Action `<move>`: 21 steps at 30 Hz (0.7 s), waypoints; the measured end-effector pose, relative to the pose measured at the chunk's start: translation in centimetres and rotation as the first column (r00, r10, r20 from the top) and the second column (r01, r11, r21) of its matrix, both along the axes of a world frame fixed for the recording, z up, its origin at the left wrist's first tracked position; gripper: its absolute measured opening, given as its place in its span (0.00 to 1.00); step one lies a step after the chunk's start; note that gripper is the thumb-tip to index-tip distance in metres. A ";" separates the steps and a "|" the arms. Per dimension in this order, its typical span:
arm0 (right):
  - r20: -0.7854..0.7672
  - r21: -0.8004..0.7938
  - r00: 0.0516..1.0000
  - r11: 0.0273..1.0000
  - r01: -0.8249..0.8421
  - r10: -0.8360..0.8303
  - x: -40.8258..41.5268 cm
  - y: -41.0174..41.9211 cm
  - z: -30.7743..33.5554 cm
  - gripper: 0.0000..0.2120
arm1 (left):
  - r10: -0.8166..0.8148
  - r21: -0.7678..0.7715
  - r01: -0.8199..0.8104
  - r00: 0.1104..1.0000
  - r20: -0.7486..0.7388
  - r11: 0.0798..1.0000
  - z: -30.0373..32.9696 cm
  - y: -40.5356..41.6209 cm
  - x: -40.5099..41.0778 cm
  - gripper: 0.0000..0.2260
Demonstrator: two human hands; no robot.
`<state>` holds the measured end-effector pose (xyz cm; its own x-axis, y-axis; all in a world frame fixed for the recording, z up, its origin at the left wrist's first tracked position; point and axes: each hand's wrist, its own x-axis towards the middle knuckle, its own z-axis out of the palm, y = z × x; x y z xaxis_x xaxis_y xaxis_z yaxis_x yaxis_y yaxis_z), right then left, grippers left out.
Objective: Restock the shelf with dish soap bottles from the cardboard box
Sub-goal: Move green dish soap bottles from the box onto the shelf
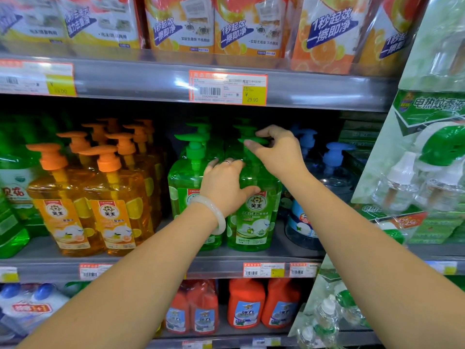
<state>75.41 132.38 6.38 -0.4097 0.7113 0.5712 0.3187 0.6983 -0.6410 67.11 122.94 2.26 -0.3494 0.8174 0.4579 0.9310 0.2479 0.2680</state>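
A green dish soap bottle (254, 217) with a pump top stands at the front of the middle shelf (226, 267). My left hand (224, 185) grips its shoulder, with the thumb across the label. My right hand (274, 149) pinches the green pump head at the top of that bottle. Another green bottle (185, 180) stands just to its left, and more green pumps show behind. The cardboard box is out of view.
Orange pump bottles (108, 197) fill the shelf to the left. Blue pump bottles (327, 177) stand to the right. Hanging green mosquito-repellent packs (427, 152) crowd the right edge. Orange refill pouches (241, 26) sit on the shelf above, and red bottles (246, 303) below.
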 end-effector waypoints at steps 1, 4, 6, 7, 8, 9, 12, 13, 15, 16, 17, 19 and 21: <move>-0.004 0.010 1.000 1.000 0.007 -0.007 -0.1 0.0 0.0 0.18 | 0.000 0.005 0.001 1.000 -0.003 1.000 0.0 0.0 0.0 0.30; -0.003 0.016 1.000 1.000 0.020 -0.020 -0.1 -0.1 -0.1 0.18 | -0.002 0.015 0.003 1.000 -0.010 1.000 -0.1 0.1 -0.1 0.30; -0.009 0.018 1.000 1.000 0.019 -0.019 -0.2 -0.2 -0.1 0.18 | -0.004 0.017 0.004 1.000 -0.014 1.000 -0.2 0.2 -0.1 0.30; -0.010 0.018 1.000 1.000 0.017 -0.017 -0.2 -0.3 -0.1 0.18 | -0.004 0.019 0.004 1.000 -0.018 1.000 -0.2 0.1 -0.1 0.30; -0.007 0.016 1.000 1.000 0.011 -0.011 -0.1 -0.3 -0.2 0.18 | -0.005 0.023 0.005 1.000 -0.022 1.000 -0.2 0.2 -0.1 0.30; -0.002 0.006 1.000 1.000 -0.005 0.005 0.0 -0.3 -0.5 0.19 | -0.008 0.027 0.008 1.000 -0.025 1.000 -0.3 0.2 -0.2 0.30; 0.016 -0.075 0.995 0.993 -0.094 0.096 0.9 -0.4 -1.8 0.32 | -0.028 0.022 0.029 0.999 -0.045 0.999 -0.3 0.2 -0.5 0.29; 0.024 -0.088 0.994 0.991 -0.102 0.104 1.5 -0.4 -2.4 0.36 | -0.036 0.016 0.038 0.997 -0.069 0.999 -0.4 0.2 -0.6 0.30; 0.058 -0.079 0.995 0.994 -0.078 0.083 2.8 -0.3 -3.6 0.39 | -0.041 0.017 0.044 0.991 -0.126 0.999 -0.9 -0.2 -0.9 0.30; 0.086 -0.077 0.994 0.995 -0.065 0.071 3.4 -0.3 -4.3 0.40 | -0.037 0.032 0.041 0.989 -0.142 0.999 -1.2 -0.4 -1.1 0.29; 0.117 -0.089 0.991 0.994 -0.057 0.068 4.0 -0.3 -5.0 0.41 | -0.026 0.052 0.034 0.988 -0.153 0.998 -1.6 -0.7 -1.3 0.29; 0.148 -0.170 0.985 0.984 -0.058 0.084 4.5 -0.3 -6.4 0.44 | 0.002 0.125 0.022 0.983 -0.185 0.992 -2.6 -1.3 -1.6 0.28; 0.110 -0.279 0.986 0.956 -0.089 0.124 4.6 -0.5 -7.5 0.45 | 0.031 0.208 0.016 0.975 -0.219 0.978 -3.4 -2.0 -2.1 0.26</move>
